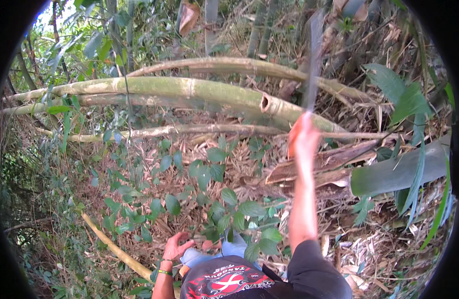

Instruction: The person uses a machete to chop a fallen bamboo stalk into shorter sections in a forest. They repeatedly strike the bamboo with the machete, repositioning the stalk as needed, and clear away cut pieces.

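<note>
While raised, right hand beside bamboo

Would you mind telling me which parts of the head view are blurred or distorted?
In the head view, the raised right hand and its long blade are smeared by motion blur; the bamboo stems bow with fisheye distortion; a black rim darkens the corners.

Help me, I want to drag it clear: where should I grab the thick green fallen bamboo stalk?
Grip the thick green fallen bamboo stalk around its bare middle, from above on the near side; it lies nearly level, and the split end by the right hand looks sharp.
</note>
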### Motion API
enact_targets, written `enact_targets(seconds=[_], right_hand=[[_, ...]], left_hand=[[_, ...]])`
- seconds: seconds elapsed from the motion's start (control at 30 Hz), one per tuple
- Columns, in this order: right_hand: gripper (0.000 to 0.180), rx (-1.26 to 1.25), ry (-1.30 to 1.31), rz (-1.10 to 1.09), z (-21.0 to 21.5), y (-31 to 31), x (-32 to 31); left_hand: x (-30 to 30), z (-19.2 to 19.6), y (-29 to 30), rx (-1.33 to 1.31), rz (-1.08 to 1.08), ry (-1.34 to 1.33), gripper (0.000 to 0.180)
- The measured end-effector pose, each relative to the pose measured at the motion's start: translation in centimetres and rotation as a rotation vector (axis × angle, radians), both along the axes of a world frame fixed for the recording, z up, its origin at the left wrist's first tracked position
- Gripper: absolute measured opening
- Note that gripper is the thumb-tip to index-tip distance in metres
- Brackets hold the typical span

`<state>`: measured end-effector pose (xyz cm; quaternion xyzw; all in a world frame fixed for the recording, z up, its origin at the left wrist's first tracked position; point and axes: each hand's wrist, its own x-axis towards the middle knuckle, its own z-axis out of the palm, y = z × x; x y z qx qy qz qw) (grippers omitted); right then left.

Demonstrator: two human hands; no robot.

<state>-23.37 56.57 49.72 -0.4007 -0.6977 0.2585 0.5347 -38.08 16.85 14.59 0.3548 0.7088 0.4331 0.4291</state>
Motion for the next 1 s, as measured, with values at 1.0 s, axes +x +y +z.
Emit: enact_targets(seconds=[1.0], right_hand=[[0.058,-0.215,0.011,-0.294,-22.5,5.0,-8.0]], left_hand=[[-2.2,-0.2,2.9,0.052,0.017,-0.002,0.057]])
